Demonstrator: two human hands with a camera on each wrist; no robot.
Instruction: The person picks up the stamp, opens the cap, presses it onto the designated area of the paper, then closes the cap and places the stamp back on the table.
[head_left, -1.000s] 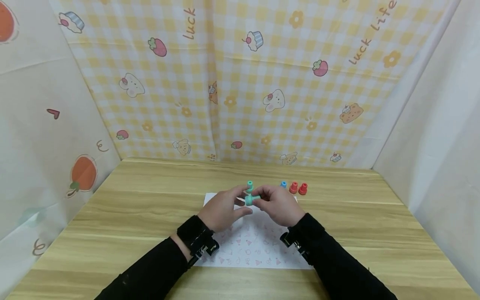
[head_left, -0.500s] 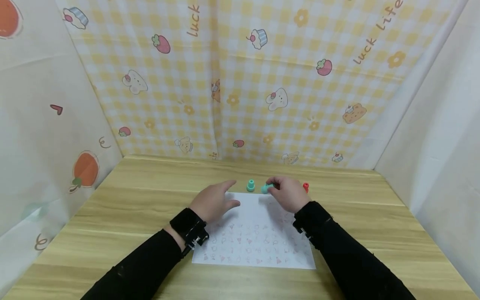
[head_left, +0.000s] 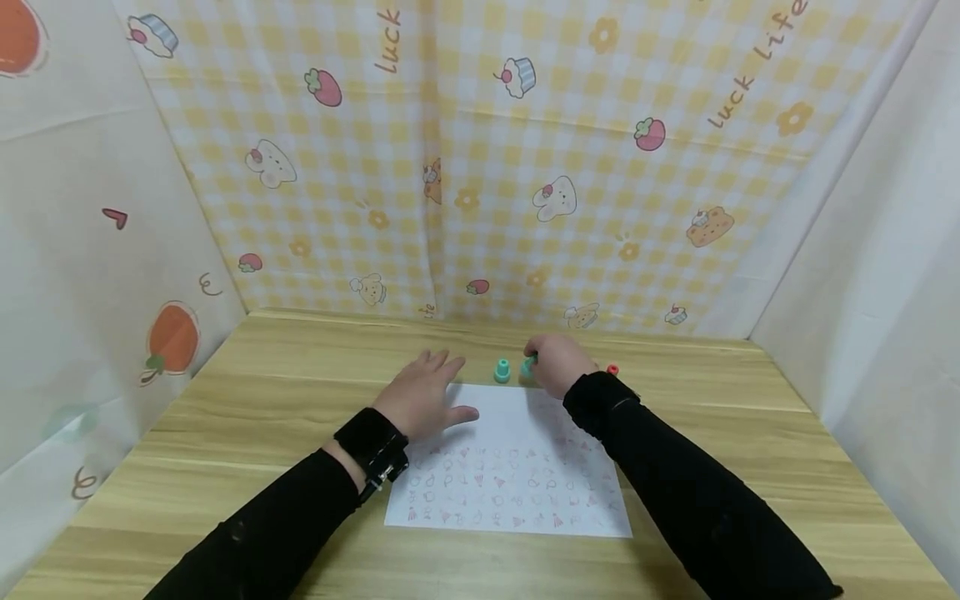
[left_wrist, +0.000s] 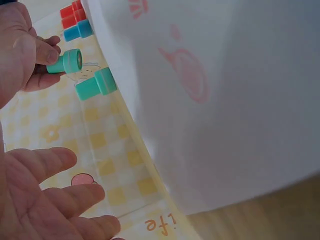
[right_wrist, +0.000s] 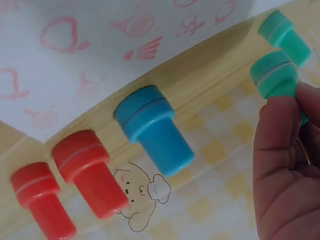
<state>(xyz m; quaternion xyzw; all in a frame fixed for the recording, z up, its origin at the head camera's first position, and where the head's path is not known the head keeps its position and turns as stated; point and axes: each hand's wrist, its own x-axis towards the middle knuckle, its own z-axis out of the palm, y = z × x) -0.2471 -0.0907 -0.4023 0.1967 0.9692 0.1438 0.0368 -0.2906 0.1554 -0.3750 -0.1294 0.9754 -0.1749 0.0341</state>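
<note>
where a yellow-and-white gingham cloth spans the top of the frame, orange lettering reads "luck" left of upper centre and "luck life" at upper right, among cartoon strawberries and cupcakes. lower down, just right of the middle, the right hand pinches the held green stamp by its narrow handle; whether its wide end touches the pale, wood-grained counter cannot be told. it is smooth plastic, a slim cylinder rising from a broad round base. the second green stamp, of the same shape, stands just beside it to the left. at centre-left the left hand is released, its fingers spread by the upper left corner of the white sheet of paper, which bears rows of faint red prints; the right wrist view shows a racket print and a shuttlecock print. there, a blue stamp stands at the middle, with two red stamps at lower left.
</note>
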